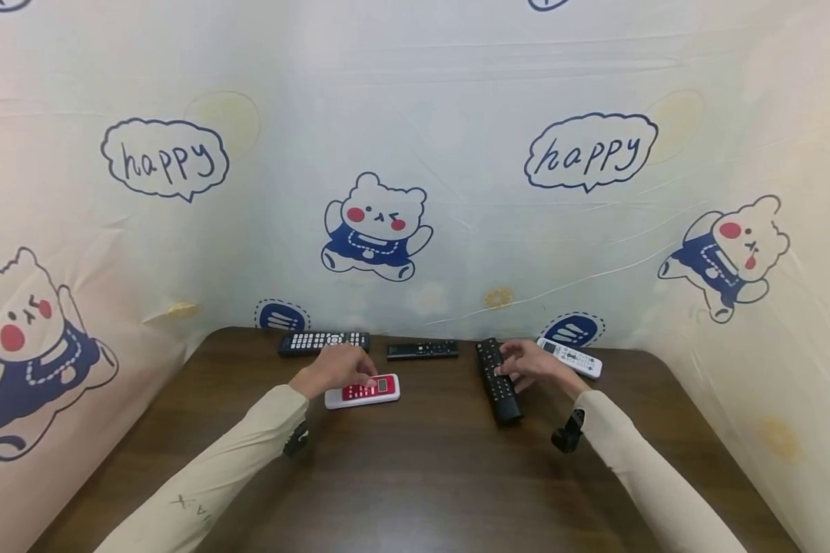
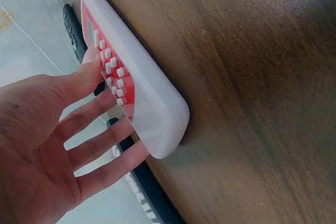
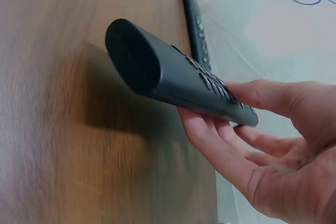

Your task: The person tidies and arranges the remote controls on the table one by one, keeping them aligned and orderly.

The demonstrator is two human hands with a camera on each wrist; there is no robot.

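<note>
My left hand (image 1: 335,367) is at a white remote control with a red face (image 1: 380,395). In the left wrist view the thumb lies on the button face of that remote (image 2: 163,108), and the fingers reach behind its far edge. My right hand (image 1: 531,362) holds a long black remote control (image 1: 503,403) between thumb and fingers. The right wrist view shows the black remote (image 3: 173,77) tilted, its near end raised over the table with a shadow below. The thumb is on its buttons, the fingers underneath.
Along the back edge of the brown table (image 1: 401,476) lie a black remote with white buttons (image 1: 311,343) at left and a slim black remote (image 1: 422,351) in the middle. A white remote (image 1: 581,361) lies behind the right hand. Printed cloth (image 1: 456,115) encloses the table's back and sides.
</note>
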